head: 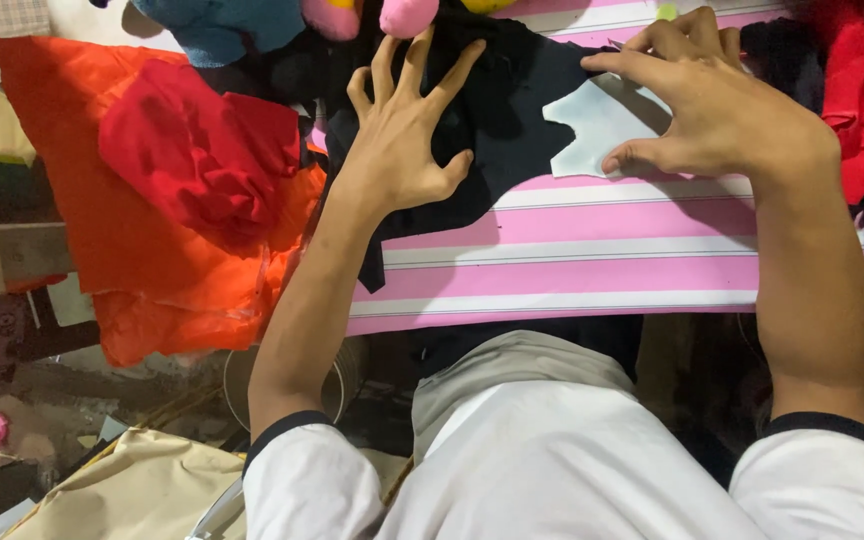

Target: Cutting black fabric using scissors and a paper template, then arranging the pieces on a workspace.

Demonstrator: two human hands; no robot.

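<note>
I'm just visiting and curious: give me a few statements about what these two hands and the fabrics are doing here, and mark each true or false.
1. The left hand lies spread flat on the black fabric piece. True.
2. The right hand grips a pair of scissors. False: it presses on a pale, light blue cut-out pattern piece.
3. The work surface is a pink and white striped cloth. True.
4. The crumpled red fabric lies on a green sheet. False: it lies on the orange fabric.
5. The pattern piece lies partly on the black fabric. True.
</note>
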